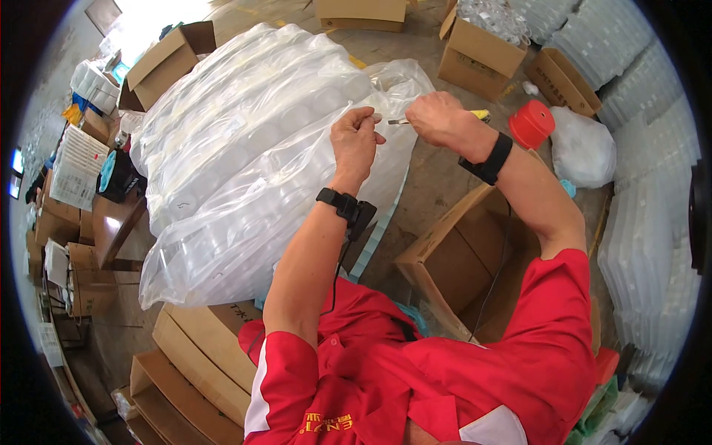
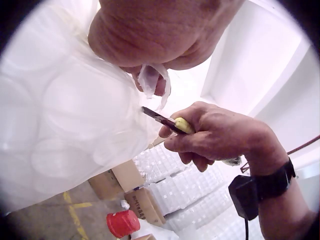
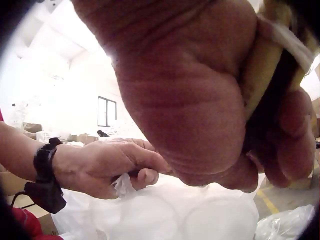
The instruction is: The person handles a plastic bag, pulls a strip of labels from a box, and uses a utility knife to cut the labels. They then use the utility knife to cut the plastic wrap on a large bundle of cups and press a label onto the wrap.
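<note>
A large clear plastic bag packed with rows of round, translucent containers stands in front of me. Over its right side, my left hand pinches a gathered bit of the plastic film between thumb and fingers. My right hand grips a utility knife with a yellow handle, its blade out and pointing toward the left hand. In the left wrist view the blade tip is close to the bag's edge, just below the pinched film. Much of the knife handle is hidden inside the right fist.
An open cardboard box stands by my right side, and more cartons lie at lower left. A red tub and a white plastic sack sit on the floor at right. Stacks of clear trays line the right wall.
</note>
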The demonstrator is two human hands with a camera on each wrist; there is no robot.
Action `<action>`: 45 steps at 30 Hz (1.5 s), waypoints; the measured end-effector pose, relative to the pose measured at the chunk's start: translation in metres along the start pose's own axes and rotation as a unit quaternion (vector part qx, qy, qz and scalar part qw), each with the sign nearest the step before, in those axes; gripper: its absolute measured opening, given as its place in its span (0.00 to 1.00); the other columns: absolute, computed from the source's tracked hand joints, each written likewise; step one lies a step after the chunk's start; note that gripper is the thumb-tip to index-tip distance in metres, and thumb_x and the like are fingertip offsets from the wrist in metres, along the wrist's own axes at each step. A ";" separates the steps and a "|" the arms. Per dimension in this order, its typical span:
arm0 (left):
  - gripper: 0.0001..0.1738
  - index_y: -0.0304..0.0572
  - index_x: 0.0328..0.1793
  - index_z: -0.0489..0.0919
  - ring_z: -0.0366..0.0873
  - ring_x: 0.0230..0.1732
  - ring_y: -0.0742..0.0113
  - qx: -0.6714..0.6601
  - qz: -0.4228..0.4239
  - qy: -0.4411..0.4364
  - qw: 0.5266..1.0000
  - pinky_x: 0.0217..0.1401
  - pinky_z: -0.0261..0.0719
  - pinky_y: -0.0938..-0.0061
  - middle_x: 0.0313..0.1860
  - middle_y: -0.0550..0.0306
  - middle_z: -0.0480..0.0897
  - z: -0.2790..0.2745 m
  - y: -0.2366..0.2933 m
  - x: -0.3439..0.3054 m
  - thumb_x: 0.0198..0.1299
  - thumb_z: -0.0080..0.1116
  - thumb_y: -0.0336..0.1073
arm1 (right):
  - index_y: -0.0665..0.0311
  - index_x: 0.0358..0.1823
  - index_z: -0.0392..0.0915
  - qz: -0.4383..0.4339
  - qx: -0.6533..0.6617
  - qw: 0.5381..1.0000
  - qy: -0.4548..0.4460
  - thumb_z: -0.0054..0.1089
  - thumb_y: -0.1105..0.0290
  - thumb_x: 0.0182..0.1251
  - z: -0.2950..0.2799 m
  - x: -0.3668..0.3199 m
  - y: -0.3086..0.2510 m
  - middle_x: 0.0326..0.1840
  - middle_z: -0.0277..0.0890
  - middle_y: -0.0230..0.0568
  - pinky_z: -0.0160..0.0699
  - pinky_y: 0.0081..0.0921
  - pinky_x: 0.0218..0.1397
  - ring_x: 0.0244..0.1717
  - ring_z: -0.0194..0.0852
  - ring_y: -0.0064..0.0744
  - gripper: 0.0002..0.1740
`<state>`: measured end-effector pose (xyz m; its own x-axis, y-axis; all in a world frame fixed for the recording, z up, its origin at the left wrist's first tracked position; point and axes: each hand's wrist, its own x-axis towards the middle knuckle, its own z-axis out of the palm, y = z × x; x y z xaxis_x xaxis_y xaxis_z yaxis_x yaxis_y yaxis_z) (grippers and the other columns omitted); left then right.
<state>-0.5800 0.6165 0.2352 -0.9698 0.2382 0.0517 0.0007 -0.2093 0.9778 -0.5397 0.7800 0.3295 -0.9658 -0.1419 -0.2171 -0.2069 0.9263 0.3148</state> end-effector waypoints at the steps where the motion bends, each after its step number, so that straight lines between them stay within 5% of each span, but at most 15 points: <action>1: 0.14 0.26 0.58 0.84 0.81 0.25 0.71 0.001 0.000 0.001 1.000 0.26 0.75 0.78 0.43 0.50 0.89 0.000 0.000 0.000 0.69 0.58 0.27 | 0.67 0.35 0.89 -0.007 0.007 1.000 0.019 0.59 0.75 0.62 0.001 -0.001 0.000 0.37 0.88 0.53 0.89 0.43 0.43 0.42 0.91 0.52 0.09; 8: 0.14 0.26 0.57 0.84 0.81 0.25 0.71 0.005 0.006 0.001 1.000 0.28 0.76 0.78 0.42 0.50 0.89 0.001 0.000 -0.002 0.70 0.58 0.26 | 0.63 0.40 0.91 0.000 0.003 1.000 -0.006 0.57 0.70 0.68 0.006 0.009 0.003 0.41 0.90 0.51 0.89 0.43 0.47 0.45 0.91 0.50 0.12; 17: 0.14 0.25 0.58 0.83 0.81 0.26 0.71 -0.013 0.012 0.011 1.000 0.30 0.78 0.77 0.47 0.46 0.89 -0.011 0.004 0.002 0.72 0.56 0.26 | 0.65 0.36 0.88 0.026 -0.002 1.000 -0.004 0.61 0.74 0.59 0.026 0.001 0.037 0.36 0.87 0.56 0.87 0.47 0.44 0.41 0.89 0.56 0.08; 21: 0.18 0.22 0.64 0.79 0.82 0.27 0.69 -0.062 0.025 0.008 0.998 0.32 0.78 0.76 0.53 0.42 0.88 -0.003 0.001 0.005 0.71 0.55 0.26 | 0.63 0.42 0.86 -0.010 0.047 0.993 0.106 0.59 0.76 0.60 0.027 -0.025 0.038 0.33 0.85 0.55 0.86 0.50 0.42 0.39 0.88 0.59 0.11; 23: 0.20 0.21 0.66 0.77 0.82 0.27 0.69 -0.065 0.032 0.023 0.997 0.32 0.79 0.76 0.56 0.40 0.87 -0.009 -0.002 0.002 0.71 0.55 0.25 | 0.59 0.52 0.83 -0.033 0.164 0.937 0.306 0.60 0.74 0.64 0.045 -0.017 0.029 0.33 0.85 0.55 0.85 0.51 0.43 0.40 0.86 0.62 0.15; 26: 0.25 0.21 0.72 0.71 0.83 0.28 0.68 -0.058 0.019 0.014 0.998 0.34 0.80 0.76 0.63 0.38 0.84 -0.005 0.009 -0.005 0.70 0.54 0.24 | 0.57 0.55 0.79 -0.034 0.298 0.863 0.406 0.61 0.68 0.68 0.050 -0.002 0.003 0.35 0.85 0.55 0.84 0.51 0.46 0.43 0.85 0.63 0.14; 27: 0.26 0.21 0.74 0.70 0.83 0.29 0.68 -0.036 0.015 -0.001 0.999 0.34 0.80 0.76 0.65 0.39 0.83 -0.003 0.015 -0.009 0.70 0.53 0.23 | 0.57 0.55 0.79 -0.036 0.304 0.861 0.407 0.61 0.68 0.68 0.051 0.002 0.001 0.35 0.85 0.55 0.84 0.51 0.46 0.43 0.85 0.63 0.14; 29: 0.28 0.22 0.76 0.68 0.83 0.29 0.69 -0.011 0.014 -0.013 1.000 0.35 0.80 0.76 0.67 0.39 0.82 -0.005 0.028 -0.019 0.70 0.53 0.23 | 0.57 0.52 0.80 0.065 0.340 0.909 0.234 0.65 0.62 0.69 0.049 0.017 0.004 0.37 0.85 0.56 0.83 0.52 0.47 0.44 0.85 0.62 0.14; 35: 0.26 0.29 0.75 0.69 0.80 0.26 0.75 0.030 -0.041 -0.196 0.979 0.30 0.78 0.79 0.58 0.46 0.87 -0.041 0.069 -0.097 0.72 0.54 0.25 | 0.60 0.46 0.82 0.105 0.288 0.909 0.284 0.67 0.58 0.67 0.063 0.069 0.026 0.39 0.85 0.58 0.82 0.56 0.47 0.45 0.85 0.64 0.15; 39: 0.22 0.32 0.74 0.70 0.79 0.24 0.76 0.047 -0.052 -0.185 0.980 0.28 0.78 0.79 0.52 0.49 0.89 -0.077 0.075 -0.151 0.76 0.52 0.27 | 0.63 0.45 0.83 0.109 0.278 0.921 0.251 0.66 0.56 0.68 0.051 0.088 0.033 0.42 0.86 0.58 0.83 0.54 0.50 0.47 0.84 0.65 0.17; 41: 0.21 0.36 0.74 0.72 0.77 0.24 0.78 0.037 -0.125 -0.182 0.975 0.29 0.78 0.80 0.49 0.52 0.89 -0.097 0.078 -0.181 0.77 0.52 0.26 | 0.66 0.43 0.83 0.097 0.265 0.918 0.280 0.65 0.57 0.69 0.051 0.101 0.034 0.39 0.87 0.56 0.85 0.49 0.46 0.40 0.87 0.59 0.17; 43: 0.21 0.37 0.73 0.73 0.77 0.24 0.78 0.034 -0.131 -0.185 0.973 0.29 0.77 0.81 0.48 0.53 0.90 -0.117 0.081 -0.212 0.77 0.52 0.25 | 0.67 0.43 0.82 0.162 0.440 0.874 0.127 0.64 0.59 0.68 0.034 0.103 0.031 0.37 0.87 0.52 0.85 0.42 0.43 0.32 0.88 0.49 0.16; 45: 0.21 0.37 0.73 0.74 0.77 0.25 0.79 0.025 -0.145 -0.191 0.971 0.28 0.77 0.82 0.46 0.54 0.90 -0.135 0.079 -0.234 0.77 0.52 0.24 | 0.67 0.45 0.82 0.165 0.439 0.876 0.108 0.64 0.60 0.67 0.041 0.113 0.032 0.35 0.87 0.51 0.85 0.39 0.42 0.29 0.86 0.45 0.17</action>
<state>-0.3860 0.4165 0.2728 -0.7701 0.6159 -0.1661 -0.2385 -0.0365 0.9705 -0.6494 0.8077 0.2769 -0.9773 0.2087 -0.0378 0.1969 0.8272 -0.5263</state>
